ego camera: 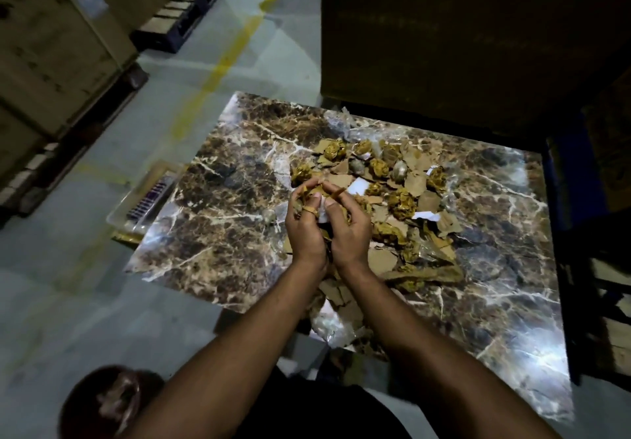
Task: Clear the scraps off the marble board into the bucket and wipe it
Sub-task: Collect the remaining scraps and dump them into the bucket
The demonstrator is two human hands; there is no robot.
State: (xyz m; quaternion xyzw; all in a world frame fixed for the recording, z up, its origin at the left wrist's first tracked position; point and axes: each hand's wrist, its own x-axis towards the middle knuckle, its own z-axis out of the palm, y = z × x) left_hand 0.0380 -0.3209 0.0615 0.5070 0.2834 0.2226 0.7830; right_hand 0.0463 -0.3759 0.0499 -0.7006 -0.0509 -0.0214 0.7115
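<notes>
— What's closest to the camera?

— Low at the left, a round dark bucket (102, 401) on the floor, with something crumpled inside it. It sits well apart from the pile. Both bare forearms reach up from the bottom edge, over the near rim of the marble board (222, 220).

— And the hands?

— Pressed side by side above the middle of the board. The left hand (305, 230) and the right hand (348, 230) are cupped together, fingers curled inward, each grip closed around a shared bundle of scraps: brown card, a bit of white paper and some gold foil show between the fingers.

— Where are the rest of the scraps?

— Torn card pieces (341, 302) lie under the wrists, touching a sheet of clear plastic film (327, 329) at the near edge. Past the hands, toward the right and far side, the main pile of scraps (386, 192) spreads over the board: flat cardboard bits, white slips, crumpled gold foil balls. The left part of the board is bare stone.

— Farther out?

— A clear plastic tray (143, 199) pokes out from under the board's left edge. Beyond that, grey floor with a worn yellow line (232, 52), cardboard boxes (51, 45) on pallets at left, and a large dark box (444, 28) behind the board.
</notes>
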